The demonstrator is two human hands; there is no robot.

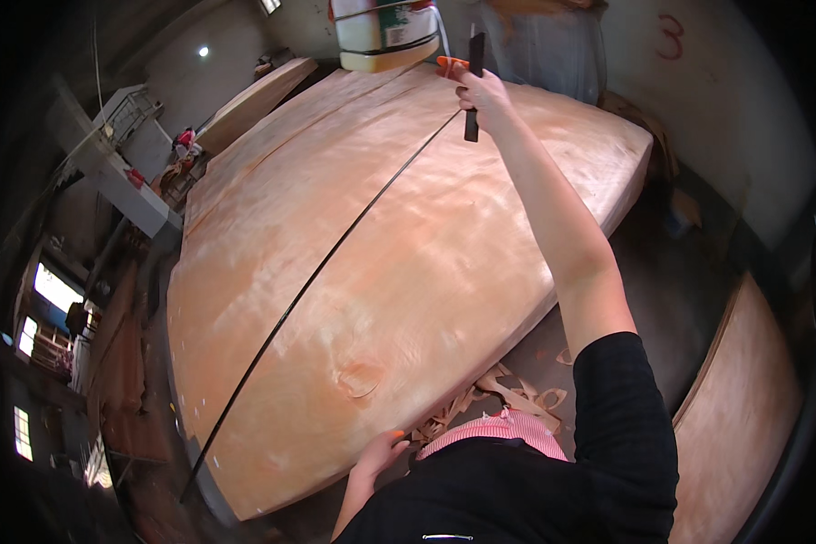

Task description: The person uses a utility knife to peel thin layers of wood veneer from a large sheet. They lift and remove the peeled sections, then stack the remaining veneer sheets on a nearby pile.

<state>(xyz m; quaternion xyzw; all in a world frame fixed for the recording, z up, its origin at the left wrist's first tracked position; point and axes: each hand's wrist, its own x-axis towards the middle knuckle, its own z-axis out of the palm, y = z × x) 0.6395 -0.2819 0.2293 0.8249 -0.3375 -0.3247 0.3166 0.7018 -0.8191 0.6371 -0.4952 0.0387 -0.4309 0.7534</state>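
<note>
My right hand [486,98] reaches out over the far part of a stack of thin wood sheets [408,245]. Its fingers are closed around a black utility knife [475,91], which stands upright with a thin tip at its top. Something orange [451,65] shows at those fingers. A long thin black rod [335,249] slants across the top sheet, from the near left corner to just below the knife. Whether it touches the hand, I cannot tell. Beside the stack's near edge is my left hand [379,451], fingers loosely stretched, orange at one fingertip, holding nothing visible.
A white and yellow plastic container [388,41] is at the stack's far end. Curled wood scraps [508,399] lie along the near edge by my waist. Another wood sheet [743,426] stands at the right, and a long pale board [254,102] lies at the far left.
</note>
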